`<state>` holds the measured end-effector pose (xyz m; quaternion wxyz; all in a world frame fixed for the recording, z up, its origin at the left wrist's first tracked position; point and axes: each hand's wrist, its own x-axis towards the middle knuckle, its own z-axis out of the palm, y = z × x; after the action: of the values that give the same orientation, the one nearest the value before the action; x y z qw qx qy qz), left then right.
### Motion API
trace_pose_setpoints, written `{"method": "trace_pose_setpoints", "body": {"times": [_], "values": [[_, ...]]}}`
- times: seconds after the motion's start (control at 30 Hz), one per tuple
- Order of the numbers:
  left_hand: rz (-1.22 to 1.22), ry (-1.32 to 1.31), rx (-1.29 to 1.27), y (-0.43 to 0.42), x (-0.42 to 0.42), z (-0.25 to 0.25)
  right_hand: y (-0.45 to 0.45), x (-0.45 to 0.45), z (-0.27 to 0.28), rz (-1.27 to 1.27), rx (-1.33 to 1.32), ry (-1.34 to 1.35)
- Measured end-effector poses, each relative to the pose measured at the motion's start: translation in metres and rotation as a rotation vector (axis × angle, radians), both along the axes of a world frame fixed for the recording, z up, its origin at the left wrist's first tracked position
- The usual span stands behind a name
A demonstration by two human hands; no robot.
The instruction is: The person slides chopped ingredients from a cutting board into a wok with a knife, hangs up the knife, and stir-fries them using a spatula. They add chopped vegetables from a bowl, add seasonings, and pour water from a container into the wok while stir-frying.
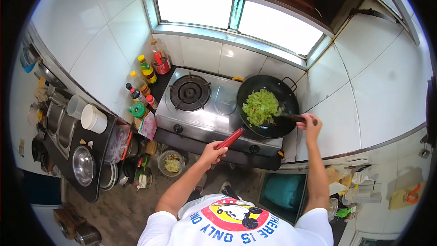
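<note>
Wok (pixel 273 130): was found set on the right-hand part of the steel stove (pixel 224 82), mouth facing upward; its underside was hidden from view.
Red handle (pixel 231 138): was seen projecting from the wok's near-left rim, its long axis laid on a diagonal, its free end directed down and leftward, toward the person.
Loop handle (pixel 290 83): was noted on the far-right rim, roughly opposite the red handle.
Left hand (pixel 212 153): was closed around the free end of the red handle, fingers curled over it.
Spatula (pixel 292 117): was held with its long axis close to level across the view, working end directed leftward into the wok and slightly away from the person; the blade was blurred.
Right hand (pixel 310 122): was closed on the spatula's grip end, just outside the wok's right rim; exact finger placing could not be told.
Chopped greens (pixel 260 108): were heaped about the wok's middle, small red bits mixed in, the blade at their right edge.
Left burner (pixel 190 92): was observed beside the wok, well apart from both hands.
</note>
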<state>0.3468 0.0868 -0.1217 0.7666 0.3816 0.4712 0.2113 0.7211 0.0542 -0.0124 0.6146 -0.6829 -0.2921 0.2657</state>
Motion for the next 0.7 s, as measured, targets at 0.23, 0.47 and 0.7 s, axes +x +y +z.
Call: {"method": "trace_pose_setpoints", "body": {"times": [0.23, 0.47, 0.7], "values": [[0.014, -0.005, 0.008, -0.018, -0.011, 0.001, 0.017, -0.068, 0.025, 0.523, 0.178, -0.577], [0.048, -0.072, -0.016, -0.017, -0.01, -0.006, -0.015, -0.076, 0.046, 0.698, 0.169, -0.599], [0.038, -0.066, -0.019, -0.017, -0.01, -0.004, -0.002, -0.021, 0.044, 0.465, 0.031, -0.473]]}}
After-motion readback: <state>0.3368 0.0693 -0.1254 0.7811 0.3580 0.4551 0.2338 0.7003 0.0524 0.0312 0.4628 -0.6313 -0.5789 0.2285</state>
